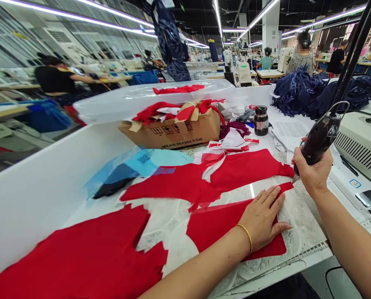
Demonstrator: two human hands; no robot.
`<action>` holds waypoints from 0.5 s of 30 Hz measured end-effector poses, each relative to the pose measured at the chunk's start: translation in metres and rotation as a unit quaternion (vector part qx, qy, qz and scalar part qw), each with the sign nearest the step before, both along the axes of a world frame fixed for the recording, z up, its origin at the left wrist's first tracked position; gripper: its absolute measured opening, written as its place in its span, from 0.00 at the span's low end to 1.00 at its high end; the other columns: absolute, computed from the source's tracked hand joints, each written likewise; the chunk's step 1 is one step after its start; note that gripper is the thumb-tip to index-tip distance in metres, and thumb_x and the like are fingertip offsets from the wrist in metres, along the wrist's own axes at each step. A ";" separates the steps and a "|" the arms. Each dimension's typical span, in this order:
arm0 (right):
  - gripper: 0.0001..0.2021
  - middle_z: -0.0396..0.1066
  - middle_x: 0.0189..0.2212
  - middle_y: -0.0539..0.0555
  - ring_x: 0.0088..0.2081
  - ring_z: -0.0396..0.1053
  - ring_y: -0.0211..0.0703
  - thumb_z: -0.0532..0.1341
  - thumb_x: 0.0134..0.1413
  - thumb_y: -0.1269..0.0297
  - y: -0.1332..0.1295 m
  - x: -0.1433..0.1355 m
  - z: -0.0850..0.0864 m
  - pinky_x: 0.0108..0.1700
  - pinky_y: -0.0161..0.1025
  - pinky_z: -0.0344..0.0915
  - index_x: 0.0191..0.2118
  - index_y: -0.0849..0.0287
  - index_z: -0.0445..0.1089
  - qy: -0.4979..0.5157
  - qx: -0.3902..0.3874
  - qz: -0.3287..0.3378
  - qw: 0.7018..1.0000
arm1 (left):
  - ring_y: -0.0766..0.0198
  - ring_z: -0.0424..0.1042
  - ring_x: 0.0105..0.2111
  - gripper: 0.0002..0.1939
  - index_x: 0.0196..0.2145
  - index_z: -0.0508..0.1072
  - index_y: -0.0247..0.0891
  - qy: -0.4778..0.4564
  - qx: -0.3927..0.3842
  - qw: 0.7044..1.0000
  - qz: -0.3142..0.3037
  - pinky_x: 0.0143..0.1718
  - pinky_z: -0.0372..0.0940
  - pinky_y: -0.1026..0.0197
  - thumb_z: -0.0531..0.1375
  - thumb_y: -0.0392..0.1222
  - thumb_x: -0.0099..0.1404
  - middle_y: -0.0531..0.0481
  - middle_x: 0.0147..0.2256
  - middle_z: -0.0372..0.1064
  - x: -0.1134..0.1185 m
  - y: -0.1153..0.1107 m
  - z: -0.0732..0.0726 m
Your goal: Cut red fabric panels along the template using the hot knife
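Observation:
My left hand [263, 216] lies flat, fingers spread, on a red cloth piece [219, 224] with a clear edge showing along its top. My right hand [316, 170] is wrapped round a black handheld tool [318, 139] that hangs from black rods. The tool's pointed metal tip touches down near the right end of the red cloth, just beyond my left fingertips. Another red piece [247, 168] lies behind my left hand, its narrow end reaching toward the tip. A large red cloth [88, 253] spreads over the left front of the table.
Behind the cloth stand a cardboard box [179, 133] of scraps and a dark jar [261, 121]. A blue plastic bag [135, 166] lies left. At right are a beige machine [362, 145] and a white device [356, 189]. Dark blue fabric heaps [300, 91] lie behind. People sit farther off.

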State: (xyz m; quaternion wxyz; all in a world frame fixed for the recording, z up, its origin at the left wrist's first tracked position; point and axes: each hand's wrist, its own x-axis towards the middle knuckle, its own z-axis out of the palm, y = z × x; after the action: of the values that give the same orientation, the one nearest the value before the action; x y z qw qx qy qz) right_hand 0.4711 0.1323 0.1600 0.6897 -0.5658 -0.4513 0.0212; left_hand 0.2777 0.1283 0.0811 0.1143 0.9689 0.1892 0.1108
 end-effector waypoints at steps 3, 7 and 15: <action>0.18 0.67 0.29 0.49 0.30 0.67 0.44 0.66 0.50 0.48 0.000 0.001 -0.002 0.33 0.43 0.68 0.41 0.53 0.64 -0.006 -0.004 -0.010 1.000 | 0.46 0.49 0.74 0.42 0.73 0.56 0.37 0.002 0.000 1.000 0.000 0.73 0.52 0.42 0.47 0.71 0.76 0.34 0.73 0.49 0.000 0.000 0.000; 0.17 0.66 0.27 0.49 0.28 0.66 0.44 0.66 0.49 0.48 0.001 0.001 -0.003 0.32 0.44 0.68 0.38 0.53 0.63 -0.006 -0.001 -0.012 1.000 | 0.46 0.49 0.74 0.42 0.73 0.57 0.38 0.003 -0.003 1.000 0.001 0.73 0.52 0.41 0.46 0.71 0.76 0.34 0.73 0.50 0.001 -0.001 0.000; 0.17 0.68 0.28 0.49 0.29 0.69 0.44 0.65 0.52 0.48 0.000 0.004 -0.007 0.33 0.44 0.71 0.41 0.53 0.64 -0.023 -0.006 -0.038 0.999 | 0.44 0.51 0.73 0.43 0.71 0.59 0.32 0.009 -0.010 1.000 0.000 0.72 0.52 0.41 0.46 0.70 0.76 0.32 0.72 0.51 0.001 0.000 0.014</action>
State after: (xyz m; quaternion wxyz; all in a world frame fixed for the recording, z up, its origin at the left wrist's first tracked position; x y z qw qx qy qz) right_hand 0.4753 0.1327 0.1534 0.6761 -0.5868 -0.4454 -0.0154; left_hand 0.2786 0.1279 0.0954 0.1219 0.9687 0.1914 0.1005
